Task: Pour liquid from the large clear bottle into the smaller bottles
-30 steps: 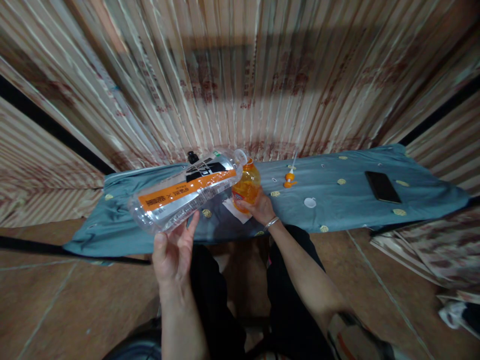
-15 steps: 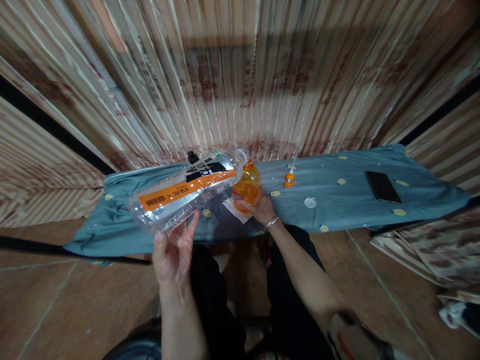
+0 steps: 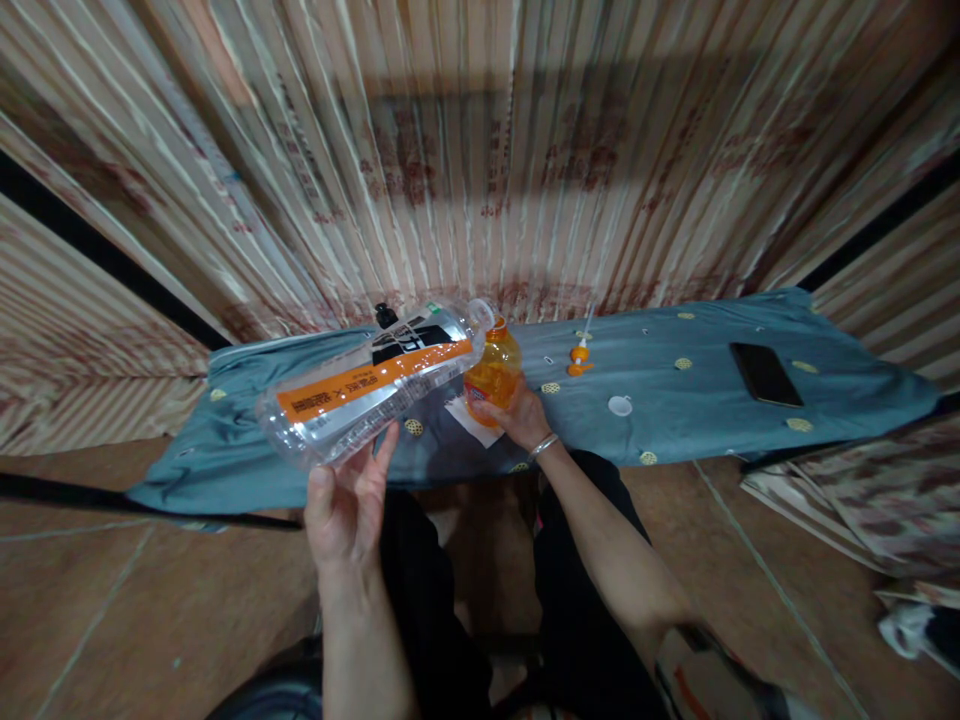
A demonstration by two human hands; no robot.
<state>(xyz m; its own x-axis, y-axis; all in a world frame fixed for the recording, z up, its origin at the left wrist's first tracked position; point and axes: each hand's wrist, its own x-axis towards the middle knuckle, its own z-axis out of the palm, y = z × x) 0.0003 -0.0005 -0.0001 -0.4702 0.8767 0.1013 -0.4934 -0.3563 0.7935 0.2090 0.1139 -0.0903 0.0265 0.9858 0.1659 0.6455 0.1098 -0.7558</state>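
A large clear bottle (image 3: 375, 385) with an orange and silver label lies tilted across my left hand (image 3: 349, 500), which supports it from below. Its open mouth meets the neck of a smaller bottle (image 3: 493, 375) of orange liquid. My right hand (image 3: 517, 415) is wrapped round that smaller bottle, which stands upright over a white tissue (image 3: 476, 424). An orange pump head (image 3: 580, 358) with a clear tube rests to the right. Near it lies a round white cap (image 3: 620, 405).
The narrow table has a blue-green cloth (image 3: 652, 430). A dark phone (image 3: 766, 374) lies at its right, and a black pump top (image 3: 385, 315) shows behind the large bottle. Striped curtains (image 3: 480, 150) hang behind, between black poles.
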